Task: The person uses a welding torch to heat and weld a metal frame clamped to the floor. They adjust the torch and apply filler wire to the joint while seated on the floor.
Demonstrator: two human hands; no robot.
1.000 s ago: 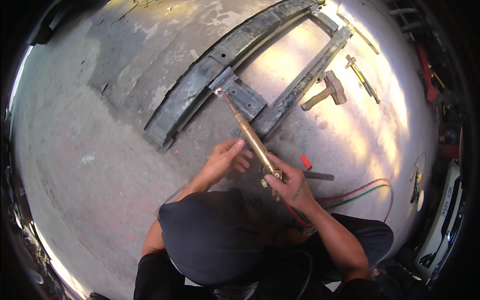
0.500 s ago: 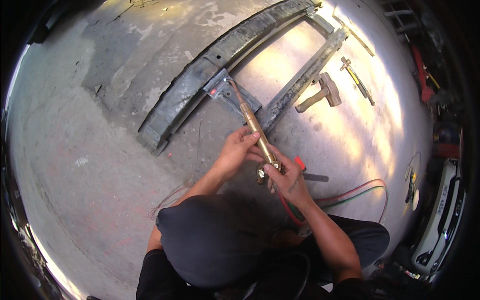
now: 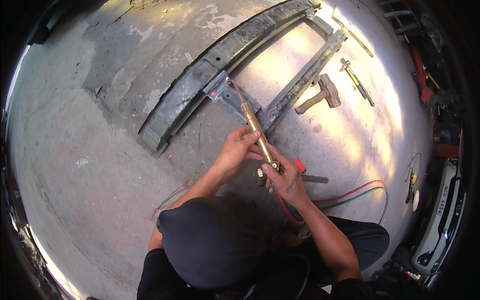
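A brass gas torch (image 3: 254, 121) slants up and away from me, gripped by both hands. My left hand (image 3: 238, 150) pinches its barrel with thumb and fingers. Lower down, my right hand (image 3: 286, 180) is wrapped around the handle beside the valve knob (image 3: 260, 173). The thin copper nozzle (image 3: 236, 89) points at the upper edge of a grey steel bracket (image 3: 227, 103), where a small bright spot shows. Another spot on the bracket glows red. This bracket joins a long curved steel beam (image 3: 195, 80) to a straight bar (image 3: 302, 80).
Right of the bar lie a sledgehammer (image 3: 330, 91) and a smaller hammer (image 3: 358, 82). Red and green hoses (image 3: 350, 196) loop beside my right forearm, near a dark flat bar (image 3: 315, 178). Thin wire (image 3: 162, 206) lies left. A vehicle bumper (image 3: 440, 215) stands far right.
The torch and both hands have hardly shifted. The nozzle stays at the bracket's upper edge, and the beam has not moved.
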